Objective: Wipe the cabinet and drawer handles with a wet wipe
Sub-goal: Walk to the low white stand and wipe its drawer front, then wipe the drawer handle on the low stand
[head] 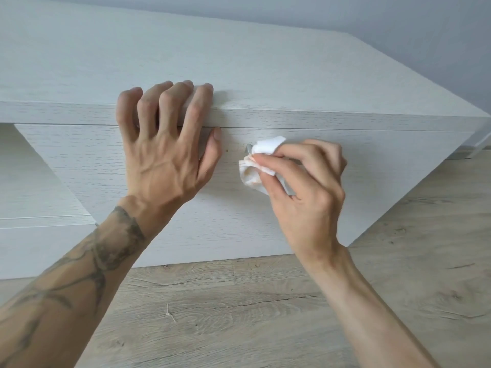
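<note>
Both forearms are bare, with no sleeves, watch or rings in view. The left forearm (pixel 79 264) carries a dark tattoo (pixel 106 251) of curving lines and shaded patches running up to the wrist. The right forearm (pixel 366 301) is unmarked.

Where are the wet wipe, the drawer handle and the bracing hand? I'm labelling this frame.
wet wipe (pixel 252 170): head view, crumpled middle.
drawer handle (pixel 248 148): head view, bare metal end left of the wipe.
left hand (pixel 162 160): head view, back of the hand.

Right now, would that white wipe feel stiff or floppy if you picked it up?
Probably floppy: the wipe is crumpled into soft folds in the right hand. Likely very light, since fingertips alone pinch it. It looks slightly soiled, perhaps damp.
</note>
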Available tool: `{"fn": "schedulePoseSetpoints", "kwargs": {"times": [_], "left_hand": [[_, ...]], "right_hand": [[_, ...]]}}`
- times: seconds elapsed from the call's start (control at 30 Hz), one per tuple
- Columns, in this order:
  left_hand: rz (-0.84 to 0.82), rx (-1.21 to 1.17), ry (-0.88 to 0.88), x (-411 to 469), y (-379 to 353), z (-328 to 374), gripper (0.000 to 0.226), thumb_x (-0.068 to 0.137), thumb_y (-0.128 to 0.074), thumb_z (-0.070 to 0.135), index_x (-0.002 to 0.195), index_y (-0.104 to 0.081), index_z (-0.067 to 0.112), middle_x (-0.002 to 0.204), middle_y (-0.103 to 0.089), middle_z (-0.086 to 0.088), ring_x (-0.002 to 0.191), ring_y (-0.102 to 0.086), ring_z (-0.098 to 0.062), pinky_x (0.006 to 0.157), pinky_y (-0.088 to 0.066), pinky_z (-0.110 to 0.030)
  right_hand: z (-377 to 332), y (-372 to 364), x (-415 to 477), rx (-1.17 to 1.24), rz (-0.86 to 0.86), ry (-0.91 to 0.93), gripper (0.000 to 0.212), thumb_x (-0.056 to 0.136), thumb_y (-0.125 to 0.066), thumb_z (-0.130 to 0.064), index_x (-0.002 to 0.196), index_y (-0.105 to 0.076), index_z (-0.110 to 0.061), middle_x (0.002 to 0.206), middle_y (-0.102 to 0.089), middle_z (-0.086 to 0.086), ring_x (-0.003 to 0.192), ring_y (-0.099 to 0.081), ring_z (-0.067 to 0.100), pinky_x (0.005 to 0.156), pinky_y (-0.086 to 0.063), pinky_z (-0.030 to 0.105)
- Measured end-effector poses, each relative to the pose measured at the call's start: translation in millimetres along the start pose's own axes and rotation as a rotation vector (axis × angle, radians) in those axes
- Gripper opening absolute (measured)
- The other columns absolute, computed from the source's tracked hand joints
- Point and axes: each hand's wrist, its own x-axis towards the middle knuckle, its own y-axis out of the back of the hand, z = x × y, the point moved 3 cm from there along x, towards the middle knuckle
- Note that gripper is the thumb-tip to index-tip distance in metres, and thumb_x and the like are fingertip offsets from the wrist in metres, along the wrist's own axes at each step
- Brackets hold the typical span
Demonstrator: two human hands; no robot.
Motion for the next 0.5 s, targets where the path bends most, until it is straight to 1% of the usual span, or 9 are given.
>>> {"fn": "schedulePoseSetpoints", "kwargs": {"times": [0.03, 0.13, 0.3, 0.33, 0.37, 0.43, 0.47, 0.5], "left_hand": [[0.000, 0.002, 0.000, 0, 0, 0, 0.050, 0.109, -0.041, 0.042, 0.145, -0.056, 0.011, 0.137, -0.060, -0.014, 0.127, -0.044, -0.032, 0.114, -0.024, -0.051], [0.002, -0.004, 0.002, 0, 0, 2, 0.050, 0.109, -0.041, 0.043, 0.146, -0.055, 0.013, 0.137, -0.059, -0.013, 0.128, -0.045, -0.032, 0.116, -0.023, -0.050], [-0.021, -0.006, 0.002, -1, -1, -1, 0.050, 0.110, -0.038, 0.045, 0.148, -0.051, 0.015, 0.139, -0.054, -0.011, 0.129, -0.045, -0.033, 0.117, -0.022, -0.050], [-0.031, -0.006, 0.003, -1, 0, -1, 0.050, 0.110, -0.038, 0.045, 0.148, -0.050, 0.015, 0.140, -0.054, -0.011, 0.130, -0.045, -0.033, 0.117, -0.022, -0.051], [-0.045, -0.007, 0.006, 0, 1, 0, 0.050, 0.110, -0.038, 0.044, 0.149, -0.050, 0.015, 0.140, -0.054, -0.011, 0.130, -0.045, -0.034, 0.117, -0.023, -0.051], [-0.082, -0.009, 0.007, 1, 6, 2, 0.051, 0.111, -0.038, 0.043, 0.150, -0.049, 0.014, 0.143, -0.053, -0.012, 0.133, -0.044, -0.034, 0.120, -0.021, -0.052], [-0.108, -0.010, 0.004, 1, 9, 2, 0.052, 0.111, -0.037, 0.042, 0.152, -0.047, 0.013, 0.145, -0.052, -0.012, 0.135, -0.043, -0.034, 0.122, -0.018, -0.051], [-0.137, -0.014, -0.003, 2, 13, 1, 0.053, 0.111, -0.036, 0.041, 0.155, -0.044, 0.013, 0.149, -0.050, -0.012, 0.138, -0.042, -0.034, 0.125, -0.015, -0.050]], "right_hand": [[7, 6, -2, -0.006, -0.008, -0.018, 0.006, 0.095, -0.082, -0.014, 0.100, -0.085, -0.012, 0.097, -0.075, 0.001, 0.096, -0.059, 0.027, 0.086, -0.050, 0.045], [31, 24, -5, 0.007, -0.023, -0.091, 0.011, 0.091, -0.085, -0.008, 0.102, -0.084, -0.010, 0.099, -0.074, 0.004, 0.096, -0.061, 0.033, 0.083, -0.052, 0.051], [52, 35, -7, 0.079, -0.059, -0.165, 0.015, 0.092, -0.083, -0.003, 0.105, -0.082, -0.010, 0.104, -0.071, 0.002, 0.098, -0.065, 0.029, 0.086, -0.051, 0.053], [54, 36, -8, 0.112, -0.059, -0.202, 0.016, 0.092, -0.082, -0.001, 0.106, -0.081, -0.010, 0.105, -0.070, 0.001, 0.099, -0.066, 0.026, 0.087, -0.052, 0.051], [57, 37, -10, 0.150, -0.056, -0.246, 0.018, 0.092, -0.081, 0.000, 0.107, -0.080, -0.010, 0.106, -0.068, -0.001, 0.101, -0.067, 0.021, 0.089, -0.053, 0.045], [60, 38, -13, 0.219, -0.042, -0.329, 0.021, 0.094, -0.079, 0.001, 0.108, -0.078, -0.013, 0.107, -0.065, -0.006, 0.103, -0.065, 0.007, 0.092, -0.051, 0.027], [61, 37, -14, 0.242, -0.035, -0.365, 0.020, 0.095, -0.077, 0.000, 0.108, -0.076, -0.014, 0.106, -0.064, -0.008, 0.102, -0.064, 0.003, 0.092, -0.049, 0.022], [62, 36, -15, 0.259, -0.027, -0.404, 0.017, 0.097, -0.075, -0.002, 0.108, -0.075, -0.015, 0.105, -0.065, -0.008, 0.100, -0.064, 0.003, 0.091, -0.049, 0.021]]}}
